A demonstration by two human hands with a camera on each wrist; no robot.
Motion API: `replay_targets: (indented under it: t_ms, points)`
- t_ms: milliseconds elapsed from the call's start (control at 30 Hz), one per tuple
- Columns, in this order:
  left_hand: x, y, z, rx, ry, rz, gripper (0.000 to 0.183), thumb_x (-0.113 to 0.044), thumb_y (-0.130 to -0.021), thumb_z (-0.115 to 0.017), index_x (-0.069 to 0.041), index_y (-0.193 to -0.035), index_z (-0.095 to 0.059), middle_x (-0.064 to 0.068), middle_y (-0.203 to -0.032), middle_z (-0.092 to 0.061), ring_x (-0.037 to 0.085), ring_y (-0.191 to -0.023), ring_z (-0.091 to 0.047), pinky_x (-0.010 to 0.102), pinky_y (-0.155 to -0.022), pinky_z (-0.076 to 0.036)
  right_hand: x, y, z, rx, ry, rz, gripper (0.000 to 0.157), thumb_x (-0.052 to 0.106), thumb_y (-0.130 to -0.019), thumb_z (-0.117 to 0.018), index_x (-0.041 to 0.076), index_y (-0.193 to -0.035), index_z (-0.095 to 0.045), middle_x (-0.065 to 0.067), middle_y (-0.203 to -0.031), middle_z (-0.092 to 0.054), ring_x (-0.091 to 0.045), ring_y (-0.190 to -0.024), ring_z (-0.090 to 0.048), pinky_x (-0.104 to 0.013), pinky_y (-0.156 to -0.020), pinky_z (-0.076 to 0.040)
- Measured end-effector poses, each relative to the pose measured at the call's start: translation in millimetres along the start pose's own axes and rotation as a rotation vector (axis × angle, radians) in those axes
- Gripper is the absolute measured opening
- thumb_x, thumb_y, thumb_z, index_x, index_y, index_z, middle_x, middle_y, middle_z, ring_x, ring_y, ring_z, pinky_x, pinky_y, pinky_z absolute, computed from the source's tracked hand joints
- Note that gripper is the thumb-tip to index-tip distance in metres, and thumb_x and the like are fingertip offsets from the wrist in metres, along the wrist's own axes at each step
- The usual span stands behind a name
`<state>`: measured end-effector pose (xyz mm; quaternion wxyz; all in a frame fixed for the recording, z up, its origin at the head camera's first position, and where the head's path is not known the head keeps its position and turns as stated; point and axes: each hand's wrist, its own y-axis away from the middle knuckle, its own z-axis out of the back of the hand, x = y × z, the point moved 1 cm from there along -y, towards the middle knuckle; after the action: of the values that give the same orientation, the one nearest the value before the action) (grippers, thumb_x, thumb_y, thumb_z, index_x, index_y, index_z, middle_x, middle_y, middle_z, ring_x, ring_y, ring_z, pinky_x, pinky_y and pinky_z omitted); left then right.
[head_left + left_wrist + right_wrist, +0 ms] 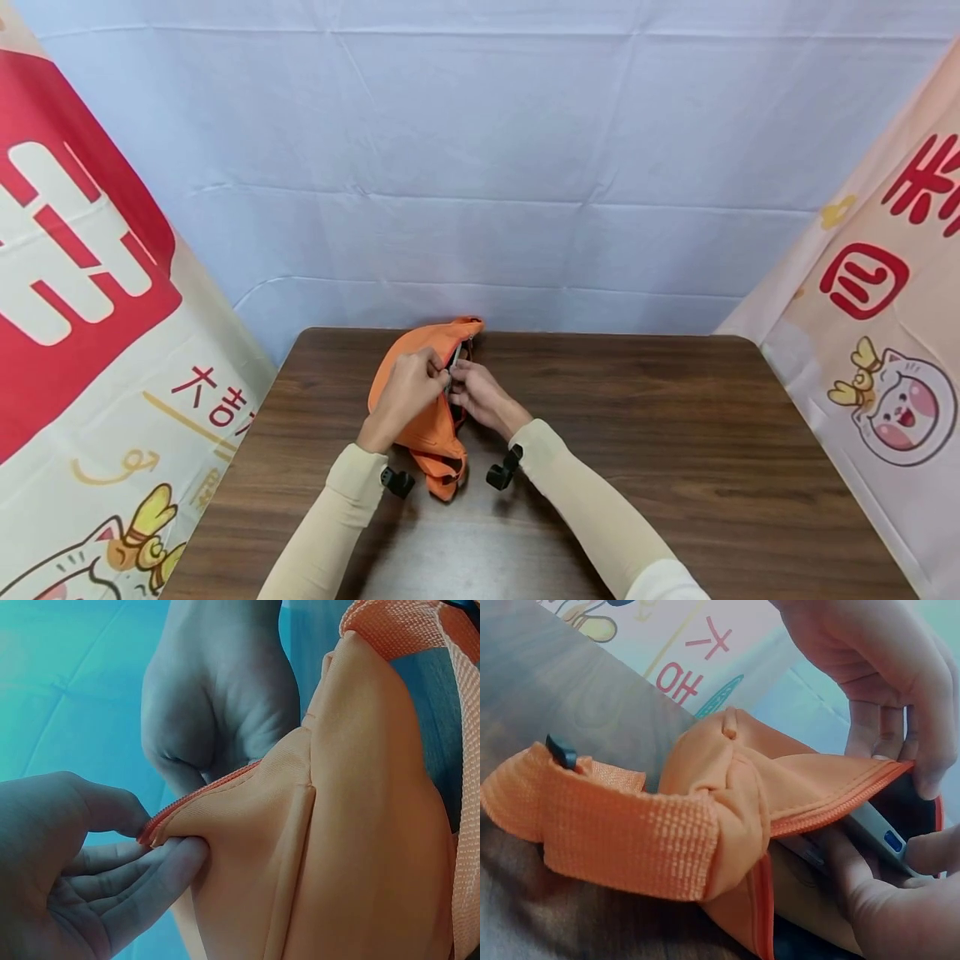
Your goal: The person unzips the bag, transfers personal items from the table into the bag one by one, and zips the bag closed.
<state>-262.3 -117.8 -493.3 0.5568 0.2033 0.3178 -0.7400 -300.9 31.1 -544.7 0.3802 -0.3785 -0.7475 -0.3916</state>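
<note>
An orange waist bag (pixel 429 429) lies on the table with its zipped opening facing right. My left hand (pixel 408 387) pinches the edge of the opening, fingers and thumb on the fabric beside the red-orange zipper (pixel 202 791). From the right, my right hand (pixel 483 393) reaches into the mouth of the bag. In the right wrist view its thumb and fingers grip a slim pale power bank (pixel 871 834) with a blue port at its end. Much of the power bank is hidden inside the bag.
An orange webbing strap (pixel 630 840) with a black buckle piece (pixel 561 751) loops from the bag's near end. The bag rests on the left half of a dark wooden table (pixel 660 433). A pale cloth backdrop (pixel 480 167) hangs behind, with printed banners on both sides.
</note>
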Motion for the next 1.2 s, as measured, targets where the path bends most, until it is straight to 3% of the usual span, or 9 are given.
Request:
replay_targets:
  t_ms: [133, 267, 400, 567, 767, 867, 933, 1067, 1200]
  points:
    - [0.1, -0.7, -0.1, -0.002, -0.003, -0.004, 0.005, -0.008, -0.099, -0.069, -0.006, -0.095, -0.068, 0.006, -0.080, -0.068, 0.011, -0.057, -0.057, 0.025, -0.055, -0.048, 0.2, -1.2, -1.9, 0.014, -0.014, 0.011, 0.030, 0.009, -0.115, -0.034, -0.001, -0.140, -0.048, -0.004, -0.106, -0.057, -0.013, -0.085, -0.050, -0.030, -0.079, -0.043]
    - [-0.6, -0.6, -0.2, 0.001, 0.006, -0.005, 0.005, -0.008, -0.099, -0.069, -0.006, -0.095, -0.068, 0.006, -0.081, -0.069, 0.010, -0.058, -0.059, 0.026, -0.055, -0.049, 0.3, -1.3, -2.4, 0.015, -0.005, 0.010, 0.032, 0.007, -0.115, -0.033, -0.001, -0.141, -0.049, -0.006, -0.112, -0.059, -0.013, -0.094, -0.059, -0.028, -0.083, -0.050]
    - [-1.5, -0.3, -0.2, 0.005, 0.014, -0.006, 0.005, -0.008, -0.099, -0.069, -0.007, -0.095, -0.067, 0.006, -0.079, -0.069, 0.010, -0.057, -0.060, 0.027, -0.054, -0.050, 0.9, -1.4, -2.7, -0.008, 0.076, 0.016, 0.032, 0.007, -0.114, -0.035, -0.001, -0.140, -0.053, -0.005, -0.109, -0.061, -0.011, -0.089, -0.060, -0.027, -0.081, -0.049]
    - [-1.6, -0.5, -0.5, 0.003, 0.009, -0.006, 0.006, -0.008, -0.100, -0.067, -0.008, -0.094, -0.067, 0.005, -0.078, -0.067, 0.011, -0.056, -0.059, 0.026, -0.053, -0.048, 1.5, -1.4, -5.2, -0.067, 0.212, 0.049, 0.023, 0.007, -0.113, -0.039, 0.004, -0.112, -0.061, -0.003, -0.099, -0.059, -0.012, -0.080, -0.056, -0.028, -0.077, -0.048]
    - [-0.4, -1.0, -1.3, -0.004, -0.012, -0.012, 0.005, -0.006, -0.099, -0.068, -0.007, -0.094, -0.066, 0.006, -0.079, -0.067, 0.012, -0.057, -0.056, 0.026, -0.054, -0.047, -1.7, -6.1, -4.5, -0.120, 0.311, 0.078, 0.023, 0.004, -0.110, -0.047, 0.008, -0.088, -0.052, -0.003, -0.089, -0.054, -0.013, -0.078, -0.057, -0.036, -0.084, -0.050]
    - [0.2, -0.5, -1.9, -0.006, -0.012, -0.016, 0.005, -0.006, -0.098, -0.069, -0.007, -0.093, -0.066, 0.006, -0.079, -0.068, 0.011, -0.057, -0.057, 0.026, -0.055, -0.047, -3.8, -7.1, -2.0, -0.142, 0.367, 0.094, 0.016, 0.004, -0.110, -0.048, 0.002, -0.096, -0.056, -0.004, -0.092, -0.054, -0.014, -0.080, -0.059, -0.043, -0.090, -0.054]
    - [0.3, -0.3, -2.3, -0.007, -0.010, -0.019, 0.006, -0.005, -0.098, -0.070, -0.007, -0.093, -0.066, 0.006, -0.080, -0.068, 0.011, -0.058, -0.058, 0.026, -0.055, -0.048, -5.1, -7.0, 0.3, -0.158, 0.398, 0.114, 0.013, 0.002, -0.109, -0.047, -0.004, -0.113, -0.058, -0.005, -0.095, -0.056, -0.015, -0.084, -0.061, -0.048, -0.095, -0.056]
    - [0.6, -0.2, -3.4, -0.011, -0.009, -0.021, 0.007, -0.006, -0.097, -0.070, -0.007, -0.092, -0.066, 0.006, -0.079, -0.068, 0.011, -0.059, -0.059, 0.026, -0.055, -0.049, -6.1, -6.2, 3.4, -0.175, 0.428, 0.140, 0.041, -0.003, -0.108, -0.045, -0.009, -0.148, -0.044, -0.006, -0.097, -0.055, -0.018, -0.089, -0.059, -0.057, -0.103, -0.055]
    - [1.2, 0.3, -4.5, -0.014, -0.015, -0.021, 0.007, -0.006, -0.098, -0.071, -0.007, -0.092, -0.066, 0.006, -0.080, -0.069, 0.010, -0.060, -0.060, 0.026, -0.056, -0.049, -6.0, -6.0, 3.7, -0.170, 0.447, 0.147, 0.048, -0.004, -0.107, -0.046, -0.007, -0.155, -0.039, -0.002, -0.087, -0.050, -0.017, -0.082, -0.053, -0.058, -0.102, -0.053]
